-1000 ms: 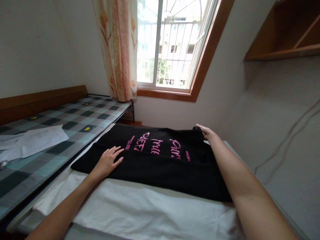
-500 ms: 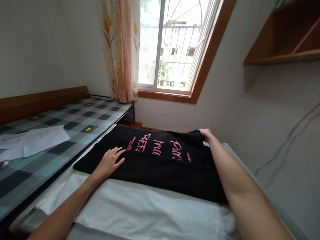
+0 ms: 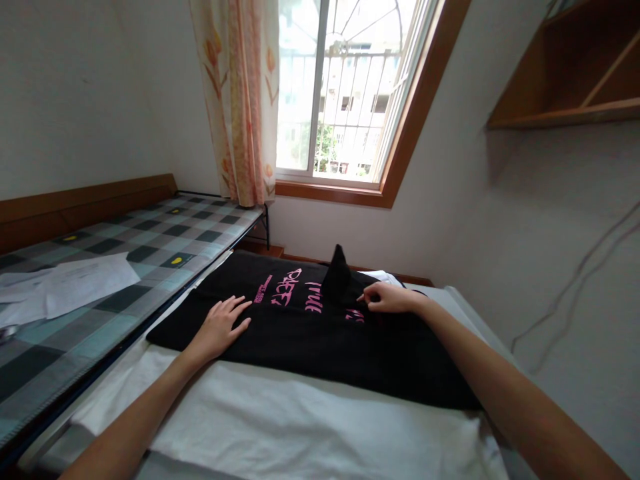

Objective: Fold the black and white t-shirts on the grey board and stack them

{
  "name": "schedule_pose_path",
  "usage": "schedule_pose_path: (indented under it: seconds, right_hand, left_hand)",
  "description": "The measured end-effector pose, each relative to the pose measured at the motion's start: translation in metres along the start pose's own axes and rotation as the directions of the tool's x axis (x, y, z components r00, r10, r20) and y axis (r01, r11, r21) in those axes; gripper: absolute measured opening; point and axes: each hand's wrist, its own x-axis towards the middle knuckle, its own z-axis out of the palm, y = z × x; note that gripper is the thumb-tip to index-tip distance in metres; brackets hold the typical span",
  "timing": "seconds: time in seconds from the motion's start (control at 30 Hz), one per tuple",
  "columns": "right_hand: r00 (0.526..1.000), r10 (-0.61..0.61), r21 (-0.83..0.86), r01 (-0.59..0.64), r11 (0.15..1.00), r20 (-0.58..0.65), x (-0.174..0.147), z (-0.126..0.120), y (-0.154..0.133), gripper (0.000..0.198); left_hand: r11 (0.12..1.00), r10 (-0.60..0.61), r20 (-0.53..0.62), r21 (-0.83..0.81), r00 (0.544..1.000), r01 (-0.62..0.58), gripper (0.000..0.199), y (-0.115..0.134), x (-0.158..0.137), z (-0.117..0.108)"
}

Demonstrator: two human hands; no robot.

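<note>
Head view: has a black garment [image 3: 300, 340] laid out mostly flat over a white cloth [image 3: 300, 420], with pink lettering [image 3: 287, 287] printed across the middle and far part. Rests the left hand [image 3: 217, 327] palm down on the left part of the garment, fingers extended and loosely spread, grip wide open with nothing caught in it. Reaches the right hand [image 3: 389, 296] over to the right part of the garment, fingers curled in, thumb and forefinger nearly together, grip drawn down to a pinch on a bit of the black. Shows a pointed flap [image 3: 339, 272] of the garment just left of the right hand, standing up from the rest and hiding some of the lettering. Shows a small patch of white at the far right edge of the garment, just beyond the right hand.

Near side of the garment: more of the white cloth, wrinkled. Left of the garment: a checked mattress [image 3: 207, 237], with papers [image 3: 90, 283] on top and a wooden board [image 3: 90, 200] along the outer side. Beyond the garment: a flowered curtain [image 3: 245, 107] next to a barred window [image 3: 300, 100]. Right of the garment: a cable [image 3: 570, 287] against the wall [image 3: 450, 220]; higher up, a wooden shelf [image 3: 565, 120].
</note>
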Motion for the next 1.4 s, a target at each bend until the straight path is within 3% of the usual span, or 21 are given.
schedule_pose_path:
  seconds: [0.1,0.2,0.27,0.37,0.43,0.6,0.77,0.9,1.0,1.1,1.17,1.27,1.4]
  right_hand:
    - [0.993,-0.040,-0.046,0.045,0.998,0.108,-0.014,0.010,-0.009,0.018]
    - [0.998,-0.025,-0.159,0.016,0.987,-0.057,-0.010,0.015,-0.018,0.028]
    - [0.987,-0.079,-0.223,0.047,0.974,-0.139,-0.003,0.024,-0.026,0.025]
    - [0.971,-0.217,-0.339,0.173,0.925,-0.098,0.007,0.048,-0.042,0.032]
    - [0.973,-0.225,-0.424,0.183,0.887,-0.051,0.011,0.064,-0.052,0.041]
    - [0.988,-0.081,-0.596,-0.012,0.803,-0.128,0.008,0.081,-0.061,0.053]
    - [0.978,0.006,-0.679,-0.149,0.718,-0.208,-0.007,0.074,-0.050,0.049]
    - [0.944,0.085,-0.696,-0.294,0.655,-0.319,-0.022,0.068,-0.033,0.049]
    - [0.942,0.128,-0.697,-0.316,0.644,-0.309,-0.032,0.061,-0.020,0.055]
    - [0.937,0.105,-0.708,-0.321,0.629,-0.332,-0.038,0.049,-0.007,0.037]
    - [0.902,0.066,-0.692,-0.373,0.617,-0.427,-0.037,0.037,0.003,0.030]
    - [0.800,0.073,-0.590,-0.496,0.637,-0.595,-0.032,0.015,0.023,0.032]
    - [0.676,0.270,-0.353,-0.633,0.690,-0.685,-0.020,-0.005,0.051,0.037]
  left_hand:
    - [1.000,0.000,-0.006,0.000,1.000,0.000,0.047,0.000,0.000,0.001]
    - [1.000,0.000,0.000,0.001,1.000,0.000,0.047,0.000,0.001,0.001]
    - [1.000,-0.005,0.006,0.001,1.000,0.005,0.047,0.001,0.001,0.001]
    - [1.000,-0.006,0.003,-0.001,1.000,0.006,0.047,0.001,0.001,0.000]
    - [1.000,0.005,-0.008,-0.001,1.000,-0.005,0.047,0.000,0.001,0.000]
    - [1.000,0.020,-0.022,0.000,1.000,-0.020,0.047,-0.002,0.002,0.002]
    - [1.000,0.018,-0.009,0.021,1.000,-0.018,0.049,-0.002,0.003,0.002]
    - [0.999,0.018,-0.006,0.027,1.000,-0.018,0.049,-0.003,0.003,0.002]
    - [1.000,0.015,0.004,0.024,1.000,-0.015,0.050,-0.003,0.004,0.002]
    - [1.000,0.014,0.009,0.020,1.000,-0.015,0.050,-0.003,0.004,0.001]
    - [1.000,0.015,0.010,0.020,1.000,-0.015,0.050,-0.003,0.004,0.001]
    - [1.000,0.016,-0.001,0.019,1.000,-0.016,0.050,-0.002,0.003,0.001]
    - [1.000,0.013,-0.007,0.016,1.000,-0.013,0.050,-0.001,0.003,0.001]
